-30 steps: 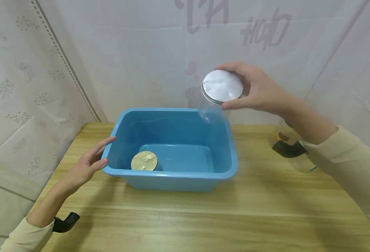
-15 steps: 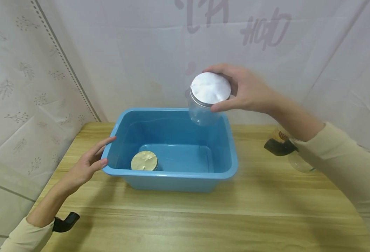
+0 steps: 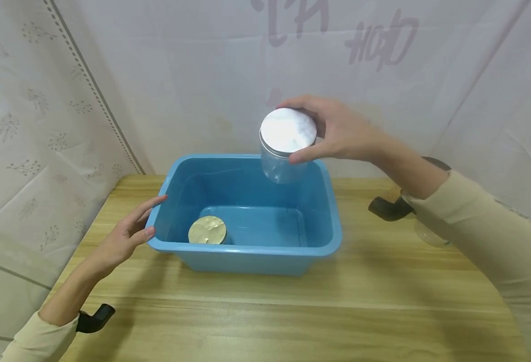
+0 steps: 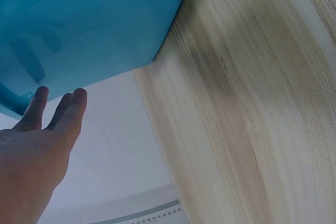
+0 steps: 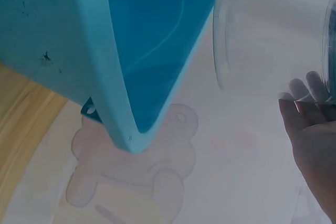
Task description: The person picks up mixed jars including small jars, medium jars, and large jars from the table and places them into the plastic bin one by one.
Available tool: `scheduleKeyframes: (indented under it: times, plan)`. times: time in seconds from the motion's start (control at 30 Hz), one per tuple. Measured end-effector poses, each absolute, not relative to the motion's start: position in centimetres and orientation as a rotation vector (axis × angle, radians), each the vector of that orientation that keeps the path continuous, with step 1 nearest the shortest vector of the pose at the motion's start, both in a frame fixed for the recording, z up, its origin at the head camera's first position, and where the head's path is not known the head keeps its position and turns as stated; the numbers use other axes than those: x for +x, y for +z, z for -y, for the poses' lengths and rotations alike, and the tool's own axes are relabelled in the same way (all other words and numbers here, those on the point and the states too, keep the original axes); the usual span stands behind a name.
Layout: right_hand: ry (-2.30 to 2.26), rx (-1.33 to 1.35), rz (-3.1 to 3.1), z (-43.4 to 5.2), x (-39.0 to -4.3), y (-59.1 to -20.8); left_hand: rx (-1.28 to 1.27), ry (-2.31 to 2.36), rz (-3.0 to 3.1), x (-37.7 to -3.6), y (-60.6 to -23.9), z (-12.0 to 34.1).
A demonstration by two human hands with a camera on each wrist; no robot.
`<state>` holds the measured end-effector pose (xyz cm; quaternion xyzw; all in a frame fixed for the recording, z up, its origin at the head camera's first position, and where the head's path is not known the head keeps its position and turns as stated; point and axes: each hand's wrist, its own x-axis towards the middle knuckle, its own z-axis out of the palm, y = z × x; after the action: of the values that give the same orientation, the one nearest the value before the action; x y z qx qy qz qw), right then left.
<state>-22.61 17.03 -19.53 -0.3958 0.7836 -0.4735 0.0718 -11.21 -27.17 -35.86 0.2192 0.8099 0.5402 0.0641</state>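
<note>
My right hand [image 3: 333,128] grips a clear jar [image 3: 281,166] with a silver lid [image 3: 288,129] near its top. The jar is upright over the back right part of a blue plastic tub [image 3: 247,250]. In the right wrist view, the jar's transparent wall [image 5: 268,40] shows beside the tub's rim, with fingertips against it. At the tub's left rim, my left hand [image 3: 122,241] rests with fingers extended and fingertips touching. Inside the tub, at the front left, stands a container with a pale gold lid [image 3: 207,230]; its body is mostly hidden by the front wall.
The tub stands on a wood-grain table [image 3: 256,322]. Partly behind the right sleeve [image 3: 473,226] is another clear container [image 3: 428,235]. A printed curtain [image 3: 193,75] hangs behind the table. Each cuff carries a black curved piece [image 3: 95,319].
My right hand has carried the silver-lidded jar leftward and slightly lower, further over the tub. The right sleeve now covers more of the clear container behind it. My left hand stays put.
</note>
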Motion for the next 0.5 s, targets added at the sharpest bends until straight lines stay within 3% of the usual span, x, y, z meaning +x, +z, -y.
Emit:
scheduleKeyframes:
  times: [0.5]
  plan:
    - [-1.307,-1.26,-2.395,-14.3,-23.2,-20.2,0.662,1.631,-2.441,-11.3,-36.1,27.3]
